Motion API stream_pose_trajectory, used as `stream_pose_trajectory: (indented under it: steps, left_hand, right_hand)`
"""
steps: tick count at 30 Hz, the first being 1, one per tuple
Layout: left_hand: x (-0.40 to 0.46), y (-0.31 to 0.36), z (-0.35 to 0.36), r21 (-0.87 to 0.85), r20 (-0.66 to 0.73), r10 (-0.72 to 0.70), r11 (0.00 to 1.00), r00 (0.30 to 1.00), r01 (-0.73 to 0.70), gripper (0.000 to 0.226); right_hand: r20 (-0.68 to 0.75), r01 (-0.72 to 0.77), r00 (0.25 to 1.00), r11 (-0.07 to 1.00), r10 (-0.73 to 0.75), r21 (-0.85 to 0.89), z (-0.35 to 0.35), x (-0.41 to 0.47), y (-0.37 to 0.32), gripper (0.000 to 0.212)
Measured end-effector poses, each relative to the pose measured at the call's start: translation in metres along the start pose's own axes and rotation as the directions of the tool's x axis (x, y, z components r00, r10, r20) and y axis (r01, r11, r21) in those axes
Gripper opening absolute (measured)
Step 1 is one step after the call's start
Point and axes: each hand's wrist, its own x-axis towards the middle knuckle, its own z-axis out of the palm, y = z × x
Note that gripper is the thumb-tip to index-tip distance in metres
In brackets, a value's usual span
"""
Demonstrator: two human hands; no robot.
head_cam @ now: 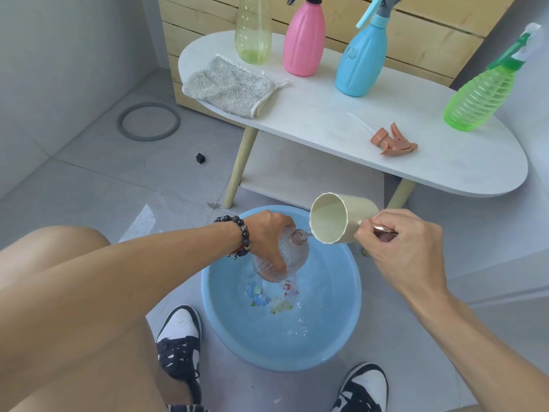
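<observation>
A clear bottle [282, 257] tilts over the blue basin [335, 346], gripped round its body by the left hand [267, 230]. The right hand [398, 236] holds a cream cup [335, 218] by its handle, tipped, water running into the bottle's neck. Behind stands the white surface [326, 120] with spray bottles.

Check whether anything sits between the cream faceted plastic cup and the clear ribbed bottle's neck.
Nothing visible. The right hand tilts the cream faceted plastic cup, lip at the open neck of the clear ribbed plastic bottle gripped by the left hand.
</observation>
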Motion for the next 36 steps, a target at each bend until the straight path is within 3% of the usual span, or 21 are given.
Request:
stream_pose_trajectory:
  steps: [36]
  left_hand:
    - [0.0078,0.0017,0.0086,-0.001,0.027,0.003,1.000,1.000,-0.003,0.096]
  right_hand:
    - [-0.087,0.211,0.971,0.971,-0.221,-0.108,0.0060,0.0003,0.0026,0.031]
